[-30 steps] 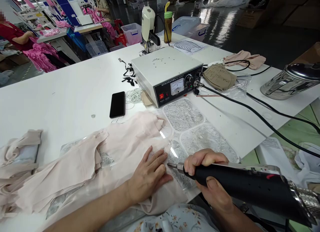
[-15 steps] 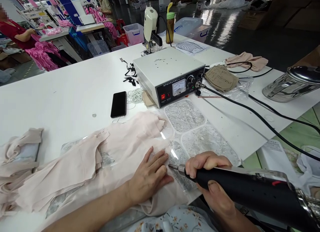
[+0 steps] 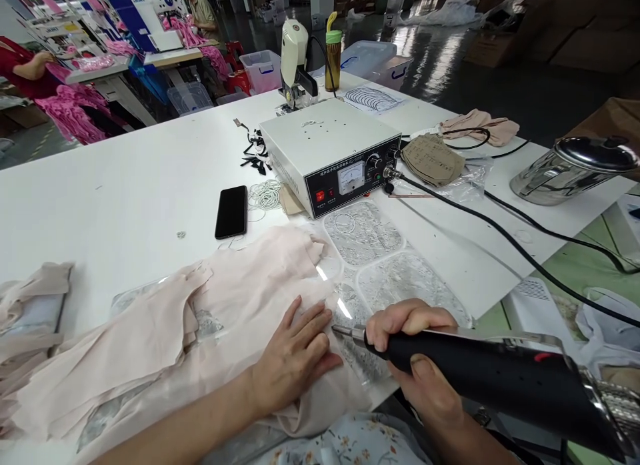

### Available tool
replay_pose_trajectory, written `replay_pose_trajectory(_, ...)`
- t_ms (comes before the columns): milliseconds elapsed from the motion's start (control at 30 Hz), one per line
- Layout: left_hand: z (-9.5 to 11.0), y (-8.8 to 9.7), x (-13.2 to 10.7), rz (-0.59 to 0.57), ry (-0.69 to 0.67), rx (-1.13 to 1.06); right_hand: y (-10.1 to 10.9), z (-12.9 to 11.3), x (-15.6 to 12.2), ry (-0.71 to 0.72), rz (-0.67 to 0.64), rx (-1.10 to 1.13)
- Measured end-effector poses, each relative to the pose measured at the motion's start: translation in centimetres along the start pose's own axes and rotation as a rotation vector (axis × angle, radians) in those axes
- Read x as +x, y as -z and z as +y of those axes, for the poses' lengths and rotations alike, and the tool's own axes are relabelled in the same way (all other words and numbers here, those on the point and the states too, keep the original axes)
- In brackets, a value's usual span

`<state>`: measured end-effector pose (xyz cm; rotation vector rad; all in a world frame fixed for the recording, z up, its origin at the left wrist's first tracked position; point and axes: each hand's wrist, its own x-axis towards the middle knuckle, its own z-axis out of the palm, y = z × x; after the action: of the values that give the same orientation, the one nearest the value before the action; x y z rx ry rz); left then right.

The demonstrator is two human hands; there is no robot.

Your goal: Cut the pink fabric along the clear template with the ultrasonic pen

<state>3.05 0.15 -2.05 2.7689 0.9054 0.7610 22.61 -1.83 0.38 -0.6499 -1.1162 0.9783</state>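
My left hand [image 3: 300, 358] lies flat, fingers spread, on pale pink fabric [image 3: 260, 265] that covers part of a clear patterned mat [image 3: 415, 281]. In my right hand [image 3: 420, 358] is a black handheld ultrasonic welder [image 3: 480, 378], gripped near its front. Its narrow metal tip points left and sits at the fabric's right edge, close beside my left fingertips. Whether the tip touches the cloth, I cannot tell. More pink fabric pieces [image 3: 115, 358] lie loosely layered to the left of my hand.
Beyond the mat stands a control box [image 3: 330, 138] with a dial, its black cable [image 3: 505, 235] running right. A phone [image 3: 231, 211], cord coil, white cutting machine [image 3: 295, 58], bottle [image 3: 333, 58], card patterns [image 3: 433, 159] and steel pot [image 3: 560, 171] share the table. Other people work at left.
The view has shifted slightly, so most things sit a little further left. My hands and the welder keep nearly the same positions on the fabric.
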Motion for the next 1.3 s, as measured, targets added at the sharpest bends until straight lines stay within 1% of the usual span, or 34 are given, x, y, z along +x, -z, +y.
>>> replay_pose_trajectory(200,0.0,0.1,0.0,-0.005,-0.003,0.005,-0.4,0.4,0.6,0.025,0.039,0.016)
replay_pose_trajectory(467,0.0,0.0,0.1,0.006,-0.002,-0.002,0.1,0.8,-0.1,-0.004,0.021,0.011)
replay_pose_trajectory(700,0.0,0.0,0.0,0.009,-0.010,0.013,-0.2,0.4,1.1,0.038,0.042,0.016)
replay_pose_trajectory(867,0.0,0.0,0.0,0.007,-0.008,0.014,0.2,0.8,1.0,0.019,-0.001,-0.016)
replay_pose_trajectory(1033,-0.2,-0.3,-0.2,0.005,-0.018,0.012,0.2,1.1,0.8,0.023,0.004,-0.030)
replay_pose_trajectory(1100,-0.4,0.1,0.0,-0.023,-0.011,-0.011,0.0,0.9,0.9,0.030,0.046,0.007)
replay_pose_trajectory(1200,-0.6,1.6,0.5,-0.096,0.020,-0.106,0.1,0.4,1.1,0.039,0.192,0.101)
replay_pose_trajectory(1233,-0.6,2.3,0.6,-0.100,0.048,-0.146,0.3,0.2,1.1,0.046,0.250,0.123)
replay_pose_trajectory(1300,-0.5,3.7,0.3,-0.048,0.136,-0.185,1.0,-0.1,1.0,0.058,0.358,0.142)
